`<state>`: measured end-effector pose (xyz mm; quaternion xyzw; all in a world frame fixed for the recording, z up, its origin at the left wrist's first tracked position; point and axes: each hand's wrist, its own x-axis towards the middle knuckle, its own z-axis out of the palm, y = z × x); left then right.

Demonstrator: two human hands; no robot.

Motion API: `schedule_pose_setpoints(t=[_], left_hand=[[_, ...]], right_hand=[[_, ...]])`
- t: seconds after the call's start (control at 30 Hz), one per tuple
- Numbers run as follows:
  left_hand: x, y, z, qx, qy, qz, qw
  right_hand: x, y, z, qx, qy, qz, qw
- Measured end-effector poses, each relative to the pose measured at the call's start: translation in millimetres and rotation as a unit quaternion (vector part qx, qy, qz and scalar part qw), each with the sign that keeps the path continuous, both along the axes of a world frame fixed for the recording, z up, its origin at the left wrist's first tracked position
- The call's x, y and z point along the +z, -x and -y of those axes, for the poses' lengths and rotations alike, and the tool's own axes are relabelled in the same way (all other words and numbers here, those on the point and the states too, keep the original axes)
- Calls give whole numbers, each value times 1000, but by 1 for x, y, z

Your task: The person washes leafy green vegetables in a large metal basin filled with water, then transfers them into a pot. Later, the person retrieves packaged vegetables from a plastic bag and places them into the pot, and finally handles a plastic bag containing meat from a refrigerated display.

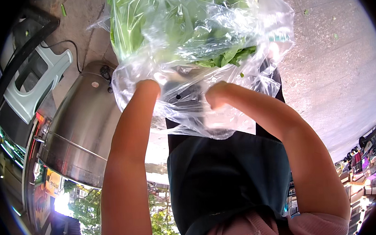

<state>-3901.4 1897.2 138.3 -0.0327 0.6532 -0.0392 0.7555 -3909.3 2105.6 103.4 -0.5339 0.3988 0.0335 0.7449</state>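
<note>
A large clear plastic bag [228,34] full of leafy green vegetables [226,57] lies before me, its loose film drawn toward my body. My left hand [148,87] is bent down into the film on the left and grips it, though the fingers are mostly hidden. On the right, my right hand [219,94] is curled on the film with the knuckles facing me. Between the two hands the film hangs in creases over my lower body. Pale green leaves press against the bag's left side, and darker ones show near its loose end.
A big stainless steel drum [82,133] stands close on my left. Past it is a pale plastic stool [40,81] beside a black metal frame [22,43], with a thin cable [74,47] on the ground. Concrete floor [326,60] with leaf scraps extends to the right.
</note>
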Motion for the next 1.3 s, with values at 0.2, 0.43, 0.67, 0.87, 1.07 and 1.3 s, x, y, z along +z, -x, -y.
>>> schedule_pose_setpoints(t=[0.2, 0.43, 0.67, 0.87, 1.07, 1.3], left_hand=[[-50, 34, -74, 83, -26, -77, 993], [-95, 43, -105, 207, 23, -176, 962], [-111, 5, -121, 141, -20, -338, 930], [-114, -17, -108, 234, -96, -454, 854], [2, -24, -97, 229, -212, -566, 763], [180, -27, -84, 205, -362, -638, 648]], right_hand=[[-100, 100, 23, -614, 257, -352, 658], [-132, 235, -31, -531, -146, -405, 730], [-167, 154, -23, -603, -206, -438, 634], [-161, 153, -27, -705, 13, -439, 558], [-41, 218, -67, -746, -237, -78, 618], [107, 252, -107, -702, -269, 296, 589]])
